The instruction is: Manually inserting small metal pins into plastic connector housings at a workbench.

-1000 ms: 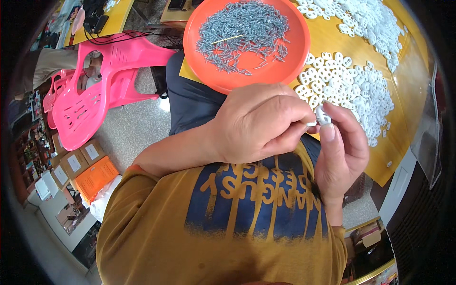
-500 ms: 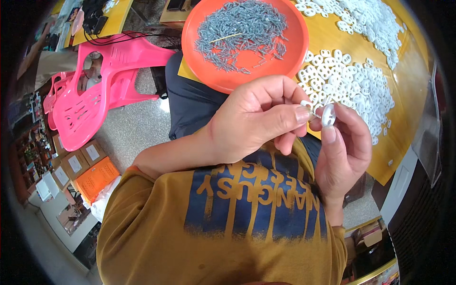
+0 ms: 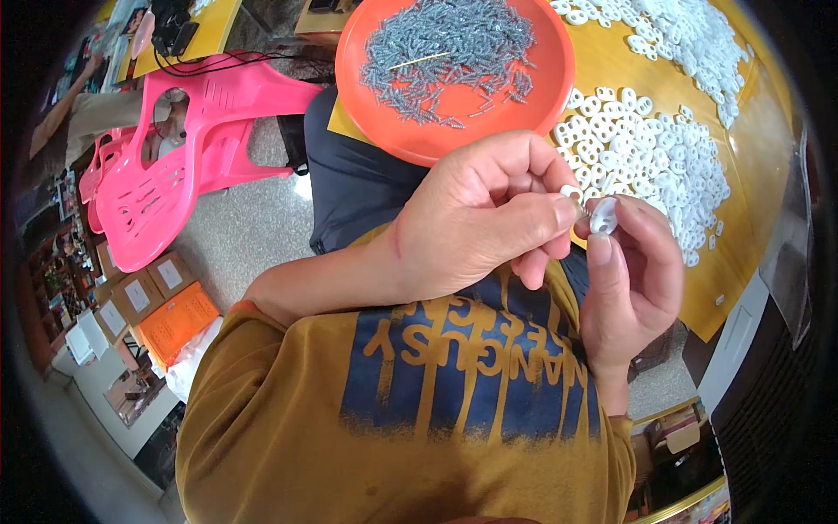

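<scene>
My left hand (image 3: pixel 489 214) pinches a small white plastic piece (image 3: pixel 570 191) between thumb and fingers. A thin coiled metal spring (image 3: pixel 587 210), partly hidden by the fingertips, spans the short gap to my right hand. There, thumb and forefinger of my right hand (image 3: pixel 635 271) grip a white oval two-holed button-like piece (image 3: pixel 603 216), tilted with a broad side showing. Both hands are held in front of my chest, close together. Behind them lies an orange-red round plate (image 3: pixel 552 96) with a heap of small grey metal springs (image 3: pixel 445 52) on it.
Many white two-holed pieces (image 3: pixel 628 144) lie loose on the yellow tabletop (image 3: pixel 742 166) at the right, with another pile (image 3: pixel 690 52) farther back. A thin yellow stick (image 3: pixel 419 61) rests on the springs. Left are a pink plastic chair (image 3: pixel 148 205) and cardboard boxes (image 3: pixel 135 297).
The oval piece in my right hand has turned to show more of its broad side. My hands have come slightly closer, and less of the spring shows between them.
</scene>
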The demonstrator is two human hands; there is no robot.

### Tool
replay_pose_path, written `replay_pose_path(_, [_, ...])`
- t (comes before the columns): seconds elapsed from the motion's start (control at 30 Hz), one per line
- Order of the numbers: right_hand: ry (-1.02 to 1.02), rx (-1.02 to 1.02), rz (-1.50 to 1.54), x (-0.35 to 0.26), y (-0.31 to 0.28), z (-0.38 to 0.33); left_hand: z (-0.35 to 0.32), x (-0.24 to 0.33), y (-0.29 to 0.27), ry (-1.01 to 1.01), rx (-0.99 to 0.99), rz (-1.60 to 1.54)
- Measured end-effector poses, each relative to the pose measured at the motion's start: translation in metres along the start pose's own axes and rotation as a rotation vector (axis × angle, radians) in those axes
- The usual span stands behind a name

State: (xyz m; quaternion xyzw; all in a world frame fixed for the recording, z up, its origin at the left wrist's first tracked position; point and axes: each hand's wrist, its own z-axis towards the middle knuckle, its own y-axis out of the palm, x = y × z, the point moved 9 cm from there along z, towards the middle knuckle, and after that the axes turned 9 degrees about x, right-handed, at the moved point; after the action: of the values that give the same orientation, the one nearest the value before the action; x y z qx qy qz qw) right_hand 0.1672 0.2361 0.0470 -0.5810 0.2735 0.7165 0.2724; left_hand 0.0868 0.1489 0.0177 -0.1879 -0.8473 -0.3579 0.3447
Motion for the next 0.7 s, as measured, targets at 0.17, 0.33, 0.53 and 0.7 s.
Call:
replay_pose_path(0.17, [-0.142,0.007,-0.172,-0.015,0.003,0.002,0.000,0.003,0.003,0.035,-0.002,0.025])
replay_pose_path(0.33, [-0.120,0.013,-0.158,-0.014,0.002,0.001,-0.001,0.005,0.004,0.066,0.000,0.034])
replay_pose_path(0.53, [-0.065,0.053,-0.085,-0.008,-0.002,0.000,-0.002,0.004,0.006,0.051,-0.010,0.054])
replay_pose_path(0.7, [-0.135,0.006,-0.171,-0.016,0.002,0.001,-0.003,0.003,0.006,0.070,-0.025,0.053])
